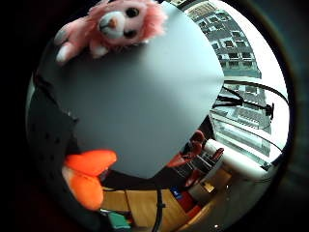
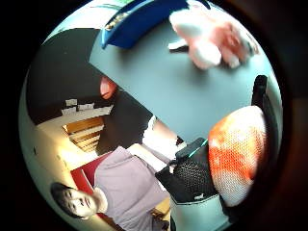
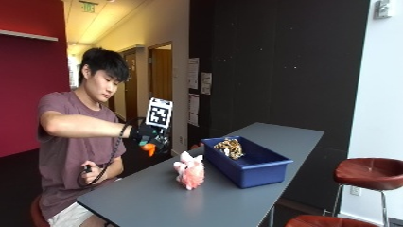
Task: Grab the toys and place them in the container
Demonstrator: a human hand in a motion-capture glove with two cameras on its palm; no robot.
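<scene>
A pink plush lion sits upright on the grey table, just left of the blue container. A brown spotted toy lies inside the container. My gloved right hand hovers in the air over the table's near-left edge, a short way from the pink lion and not touching it. Its orange-tipped fingers hang loosely curled and hold nothing. In the palm views the lion lies on the table ahead of the hand, with the container's rim beside it.
The table is long and narrow, with bare grey surface in front of the lion and beyond the container. Red-brown stools stand at the table's far side. A dark wall runs along behind the table.
</scene>
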